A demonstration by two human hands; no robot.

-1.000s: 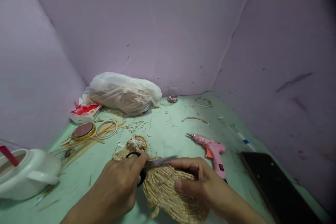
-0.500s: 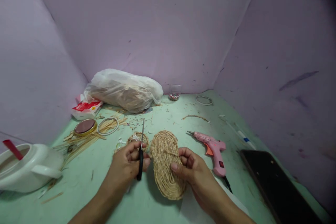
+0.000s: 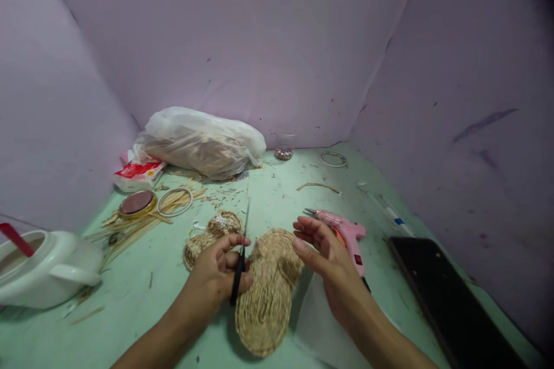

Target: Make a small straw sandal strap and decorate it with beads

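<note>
Your tan, slipper-shaped piece of coiled straw cord lay at the centre of your work, just in front of you, its long body running from about six to twelve o'clock over the pale green bench. Half a second earlier its flat oval face was toward you and your right hand pinched its edge. Now the piece had been turned, showing a raised woven part and a shadowed hollow toward its one o'clock end.

That right grip had let go: its fingers were spread beside the upper edge, too close to tell whether a fingertip touched. Your left hand pinched the black-handled metal scissors between thumb and fingers, blades toward twelve o'clock; the thumb overlapped the piece's left edge, though you could not tell whether it pressed there. In my judgement, the turn put the other face within view and left your right hand free to handle it.

From the piece, a rounded tan straw weave with white beads lay at ten o'clock, the pink glue gun at two, and a thin white sheet at four, partly beneath your right forearm.
</note>
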